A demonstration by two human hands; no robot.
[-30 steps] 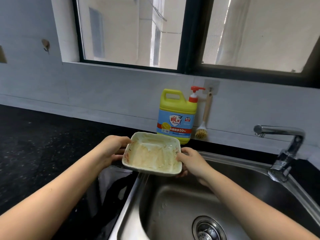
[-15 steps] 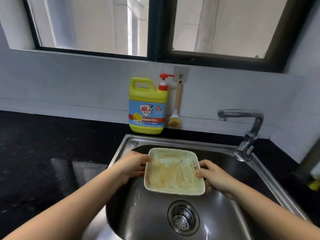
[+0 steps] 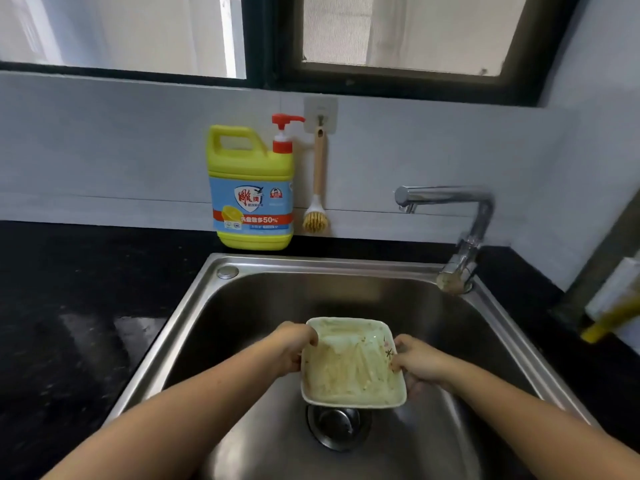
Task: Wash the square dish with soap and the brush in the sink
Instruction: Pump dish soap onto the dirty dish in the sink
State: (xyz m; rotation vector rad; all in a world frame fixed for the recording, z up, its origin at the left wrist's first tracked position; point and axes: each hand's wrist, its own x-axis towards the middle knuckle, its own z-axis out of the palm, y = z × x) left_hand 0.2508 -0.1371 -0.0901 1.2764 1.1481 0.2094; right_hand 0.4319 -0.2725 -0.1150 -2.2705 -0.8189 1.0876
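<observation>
Head view: I am gripping the greasy square dish (image 3: 351,363) with my left hand (image 3: 294,348) and right hand (image 3: 417,365) low in the sink (image 3: 242,306), risking a slip.

drain (image 3: 337,426): upper part hidden under the square dish (image 3: 351,365)
right hand (image 3: 420,367): fingers tucked beneath the dish
yellow object (image 3: 604,322): right edge of frame, cut off, blurred
soap bottle (image 3: 251,188): small label print unreadable
</observation>
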